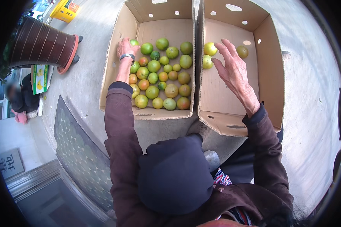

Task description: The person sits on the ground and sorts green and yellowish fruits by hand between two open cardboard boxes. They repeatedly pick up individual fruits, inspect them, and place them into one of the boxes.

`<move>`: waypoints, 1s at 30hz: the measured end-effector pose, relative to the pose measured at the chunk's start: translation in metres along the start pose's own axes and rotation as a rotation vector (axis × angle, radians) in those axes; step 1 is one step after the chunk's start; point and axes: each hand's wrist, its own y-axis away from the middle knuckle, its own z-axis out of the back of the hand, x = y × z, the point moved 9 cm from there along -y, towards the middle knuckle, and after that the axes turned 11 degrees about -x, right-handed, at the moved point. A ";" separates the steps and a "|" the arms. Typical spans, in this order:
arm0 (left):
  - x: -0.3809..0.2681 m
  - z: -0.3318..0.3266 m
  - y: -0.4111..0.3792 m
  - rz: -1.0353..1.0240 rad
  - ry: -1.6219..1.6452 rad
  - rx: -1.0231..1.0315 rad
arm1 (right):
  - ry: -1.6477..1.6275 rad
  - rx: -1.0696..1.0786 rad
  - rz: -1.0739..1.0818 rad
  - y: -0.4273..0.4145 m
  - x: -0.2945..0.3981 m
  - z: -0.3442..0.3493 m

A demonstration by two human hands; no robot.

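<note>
My left hand (126, 49) is at the left wall of a cardboard box (164, 27), beside a green tomato (134, 42). Its fingertips are hidden, so whether it grips that tomato is unclear. Several green, yellowish and orange-tinged tomatoes (154, 66) lie loosely over the floor of this box. Over the second cardboard box (227, 93), on the right, my right hand (233, 65) has its fingers spread and nothing visible in it. Near its fingertips lie a yellow-green tomato (210, 48) and a pale green tomato (207, 61). A brownish-green tomato (242, 52) rests farther right.
The boxes stand side by side on concrete ground (304, 85). To the left are a brown plant pot (41, 42) on a wheeled saucer, a yellow bucket (64, 10), a banana carton (39, 79) and a patterned mat (82, 159). A person (24, 95) is at the far left.
</note>
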 end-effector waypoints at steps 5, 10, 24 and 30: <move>0.003 -0.048 0.019 -0.166 -0.388 0.164 | -0.066 0.107 -0.023 0.007 0.002 -0.013; -0.004 -0.074 0.022 -0.285 -0.530 0.373 | -0.067 0.112 -0.044 0.009 -0.003 -0.012; 0.020 -0.072 0.012 -0.038 0.213 0.331 | 0.035 -0.099 -0.449 0.000 -0.120 0.010; -0.135 0.036 0.080 -0.028 0.946 0.350 | 0.144 0.349 -0.102 0.053 -0.097 -0.084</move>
